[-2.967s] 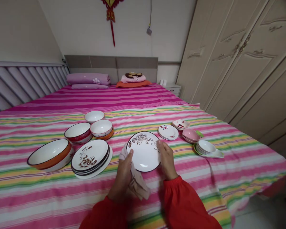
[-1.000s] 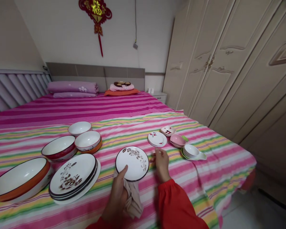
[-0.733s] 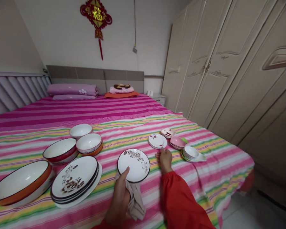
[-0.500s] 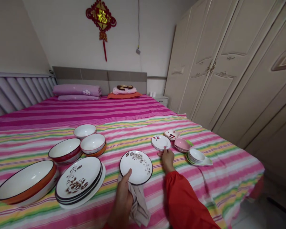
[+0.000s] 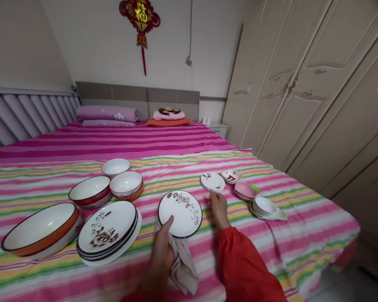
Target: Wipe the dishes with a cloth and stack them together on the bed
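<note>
My left hand [image 5: 164,247] is closed on a round white plate [image 5: 176,212] with a dark rim and brown flowers, thumb on its near edge. A crumpled beige cloth [image 5: 184,268] is in the same hand, under the plate. My right hand [image 5: 219,207] has its fingers drawn together at the near rim of a short stack of small white plates [image 5: 212,181] with red flowers. Its fingertips are partly hidden. Just beyond and right of that stack are small patterned dishes [image 5: 232,175] and pink dishes [image 5: 246,189].
Larger plates [image 5: 108,226] are stacked at left, beside a big orange-sided bowl [image 5: 40,230], a red bowl [image 5: 90,191] and white bowls [image 5: 126,182]. Small white bowls [image 5: 264,205] sit in a green-edged dish at right. Everything rests on a striped bed sheet [image 5: 245,260]. Wardrobes [image 5: 290,105] line the right.
The view has shifted slightly. My right hand and the small white plates have moved a little left relative to the neighbouring dishes. My left hand keeps the plate and cloth.
</note>
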### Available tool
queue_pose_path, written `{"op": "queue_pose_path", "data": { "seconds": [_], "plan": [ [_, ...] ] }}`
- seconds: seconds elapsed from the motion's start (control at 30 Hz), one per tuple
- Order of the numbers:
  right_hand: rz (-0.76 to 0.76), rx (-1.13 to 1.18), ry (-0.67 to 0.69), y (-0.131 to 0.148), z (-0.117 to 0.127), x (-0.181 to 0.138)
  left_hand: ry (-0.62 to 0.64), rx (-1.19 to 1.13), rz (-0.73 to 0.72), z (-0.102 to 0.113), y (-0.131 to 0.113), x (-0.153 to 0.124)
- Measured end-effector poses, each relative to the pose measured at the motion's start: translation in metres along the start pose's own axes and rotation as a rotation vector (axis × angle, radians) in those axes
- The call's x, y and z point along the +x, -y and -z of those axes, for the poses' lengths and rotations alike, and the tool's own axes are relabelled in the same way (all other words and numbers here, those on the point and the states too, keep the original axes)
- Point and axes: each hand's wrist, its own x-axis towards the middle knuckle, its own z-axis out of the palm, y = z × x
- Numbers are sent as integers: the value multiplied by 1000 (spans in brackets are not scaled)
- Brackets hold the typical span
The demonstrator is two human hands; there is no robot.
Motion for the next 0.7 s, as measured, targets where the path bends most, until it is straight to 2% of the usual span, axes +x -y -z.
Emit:
{"op": "queue_pose_path", "data": {
  "seconds": [0.1, 0.2, 0.33, 0.43, 0.5, 0.63, 0.7],
  "plan": [
    [46, -41, 309, 15, -8, -29, 35, -15, -19, 0, -5, -1],
    [101, -41, 345, 21, -19, -51, 108, -51, 2, 3, -11, -2],
    [15, 1, 368, 13, -35, -71, 157, -174, -19, 6, -17, 0],
    [-32, 32, 324, 3, -44, -79, 168, -253, 23, 3, -10, 0],
    [-24, 26, 255, 0, -47, -79, 219, -278, 89, 0, -1, -1],
    [82, -77, 75, 1, -40, -70, 381, -300, 173, -1, 12, -4],
    [150, -161, -2, 4, -35, -66, 412, -323, 201, 2, 11, -2]
  ]
}}
